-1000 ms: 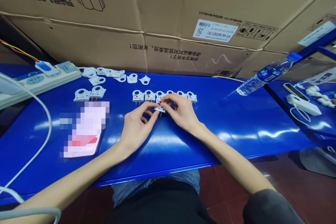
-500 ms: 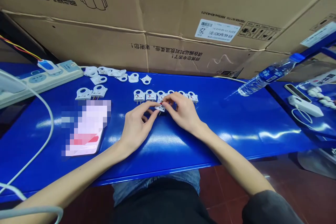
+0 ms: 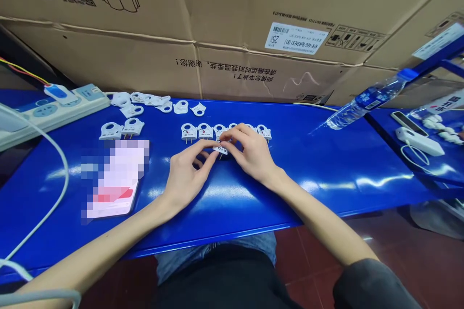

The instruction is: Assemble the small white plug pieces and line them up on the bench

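White plug [image 3: 220, 149] pinched between left hand [image 3: 184, 176] and right hand [image 3: 252, 154], both grips closed on it, just above table [image 3: 326, 169]. Risk: plug slipping, scattering the row [image 3: 203, 131] just beyond the grip.

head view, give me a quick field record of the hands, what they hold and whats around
left hand: fingertips pinch the small white plug piece from the left
right hand: fingertips on the same piece from the right
row of white plugs: lined up just behind the hands, prongs toward the person
loose white plug parts: scattered at the back left
power strip: far left, one plug in it
water bottle: lying on its side, right
phone: left of the hands
surface: blue table
backdrop: cardboard boxes
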`<state>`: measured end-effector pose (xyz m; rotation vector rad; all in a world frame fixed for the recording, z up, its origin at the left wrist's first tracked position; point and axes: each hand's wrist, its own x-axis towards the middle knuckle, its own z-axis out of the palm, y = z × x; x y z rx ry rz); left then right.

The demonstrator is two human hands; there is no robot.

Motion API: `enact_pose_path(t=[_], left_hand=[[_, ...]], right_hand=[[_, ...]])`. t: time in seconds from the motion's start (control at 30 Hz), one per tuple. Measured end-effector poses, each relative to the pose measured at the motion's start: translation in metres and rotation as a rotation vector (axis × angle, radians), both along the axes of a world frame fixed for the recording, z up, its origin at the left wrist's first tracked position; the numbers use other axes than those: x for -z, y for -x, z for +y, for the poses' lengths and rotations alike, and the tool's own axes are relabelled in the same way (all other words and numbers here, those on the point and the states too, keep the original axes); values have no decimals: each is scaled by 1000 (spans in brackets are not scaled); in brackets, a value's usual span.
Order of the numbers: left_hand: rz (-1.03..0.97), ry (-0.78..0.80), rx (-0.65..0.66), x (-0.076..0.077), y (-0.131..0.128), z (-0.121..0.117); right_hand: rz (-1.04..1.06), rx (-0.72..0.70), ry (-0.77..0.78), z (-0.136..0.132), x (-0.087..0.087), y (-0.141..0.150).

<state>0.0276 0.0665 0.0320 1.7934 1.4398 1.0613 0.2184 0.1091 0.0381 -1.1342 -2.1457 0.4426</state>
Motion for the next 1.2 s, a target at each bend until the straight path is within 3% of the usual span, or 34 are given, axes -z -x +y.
enact_pose_path(t=[0.13, 0.4, 0.57, 0.67, 0.77, 1.2], left_hand=[[-17, 3, -37, -4, 2, 3], [101, -100, -320, -22, 33, 29], [505, -16, -384, -28, 54, 37], [678, 108, -353, -30, 61, 38], [717, 161, -336, -31, 66, 39], [939, 95, -248, -25, 79, 43]], right_hand=[[7, 15, -14, -1, -2, 0], [-41, 58, -46, -2, -6, 0], [-108, 42, -40, -2, -3, 2], [-133, 20, -16, -2, -1, 2], [-146, 16, -15, -1, 0, 3], [-203, -19, 19, 0, 3, 2]])
